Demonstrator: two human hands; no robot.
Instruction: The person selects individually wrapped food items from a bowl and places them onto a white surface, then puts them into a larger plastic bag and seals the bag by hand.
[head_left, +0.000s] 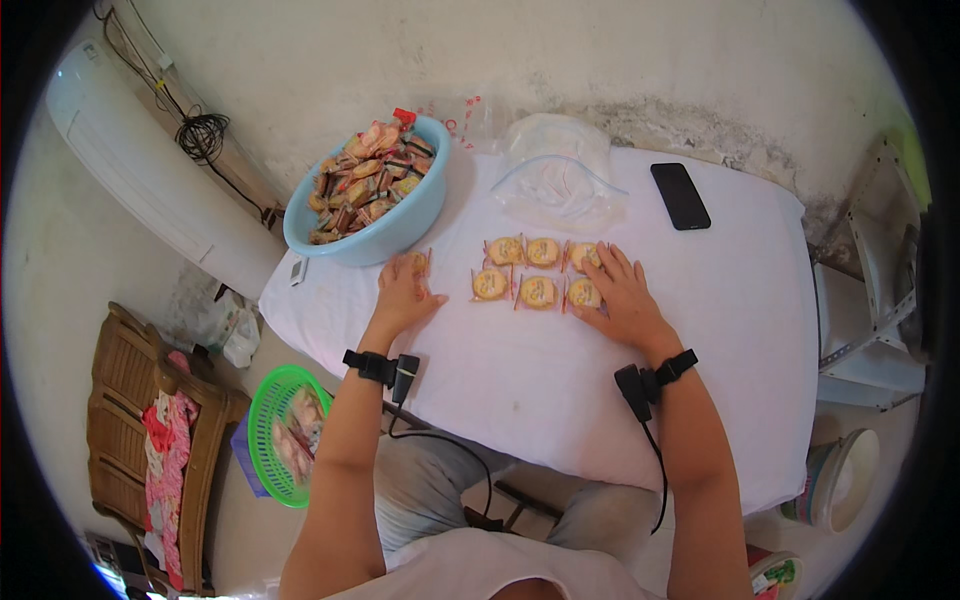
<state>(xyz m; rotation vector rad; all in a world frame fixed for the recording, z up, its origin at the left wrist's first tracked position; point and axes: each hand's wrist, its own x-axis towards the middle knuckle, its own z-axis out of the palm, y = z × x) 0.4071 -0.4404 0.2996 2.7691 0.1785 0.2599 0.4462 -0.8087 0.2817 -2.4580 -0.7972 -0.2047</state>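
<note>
On the white cloth before me lie two rows of three round, pale-yellow biscuits (538, 292) in clear wrappers. My right hand (628, 301) rests at the right end of these rows, fingers spread, its fingertips and thumb touching the last biscuits and partly covering them. To the left, my left hand (399, 300) lies over a wrapped biscuit (418, 262), with more wrapper showing by the thumb. How firmly those fingers hold it is hidden. Just beyond the left hand stands a light-blue plastic basin (360, 251), heaped with wrapped snacks (367, 184).
Clear plastic bags (559, 180) lie at the table's wall side, left of a black smartphone (680, 196). A small white remote (298, 271) sits by the left edge. A green basket (262, 450) stands low at left, a metal shelf rack (870, 322) at right. Cables trail from both wrist straps.
</note>
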